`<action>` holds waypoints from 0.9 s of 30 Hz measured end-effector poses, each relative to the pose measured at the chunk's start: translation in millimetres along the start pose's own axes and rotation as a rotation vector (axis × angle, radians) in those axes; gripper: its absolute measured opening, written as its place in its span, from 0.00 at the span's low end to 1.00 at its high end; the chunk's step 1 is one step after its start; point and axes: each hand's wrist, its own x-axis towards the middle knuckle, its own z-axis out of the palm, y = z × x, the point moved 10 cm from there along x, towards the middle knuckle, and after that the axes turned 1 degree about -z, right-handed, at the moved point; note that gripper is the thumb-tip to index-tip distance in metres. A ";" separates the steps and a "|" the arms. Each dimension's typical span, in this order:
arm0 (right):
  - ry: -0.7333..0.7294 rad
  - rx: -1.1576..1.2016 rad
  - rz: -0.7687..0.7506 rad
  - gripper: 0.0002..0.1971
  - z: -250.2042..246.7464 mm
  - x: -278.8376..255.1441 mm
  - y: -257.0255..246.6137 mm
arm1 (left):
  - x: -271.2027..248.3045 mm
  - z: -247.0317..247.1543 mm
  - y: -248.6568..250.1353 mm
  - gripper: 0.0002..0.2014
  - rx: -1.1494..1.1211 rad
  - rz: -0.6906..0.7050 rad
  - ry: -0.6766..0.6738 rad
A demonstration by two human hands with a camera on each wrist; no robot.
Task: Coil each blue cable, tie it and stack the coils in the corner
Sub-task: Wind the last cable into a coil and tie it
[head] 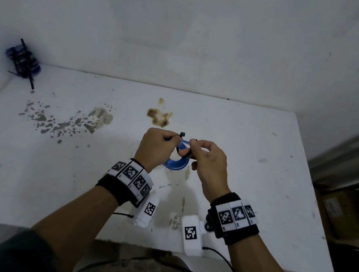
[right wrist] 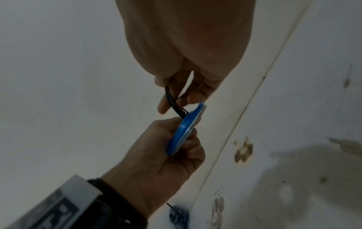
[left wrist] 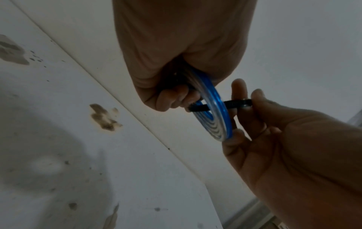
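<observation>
A coil of blue cable [head: 176,163] hangs above the middle of the white table [head: 251,172]. My left hand [head: 159,146] grips the coil's top edge, fingers curled round the coil [left wrist: 210,111]. A black zip tie [left wrist: 233,103] is threaded through the coil's centre. My right hand [head: 203,157] pinches the tie between thumb and fingertips, close to the coil [right wrist: 184,134]. The tie's square head [head: 182,134] sticks up between both hands. The tie [right wrist: 173,102] curves from my right fingers to the coil. A stack of tied blue coils [head: 22,61] sits in the far left corner.
Brown and grey stains [head: 159,115] mark the tabletop. White walls close the far and left sides. The table's right edge drops off to a dark shelf with a cardboard box [head: 347,213]. Thin black cords [head: 223,261] trail off the near edge.
</observation>
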 end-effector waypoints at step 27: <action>-0.050 0.029 0.127 0.07 4.9 3.6 10.3 | -7.5 6.5 25.2 0.16 0.056 0.272 -0.049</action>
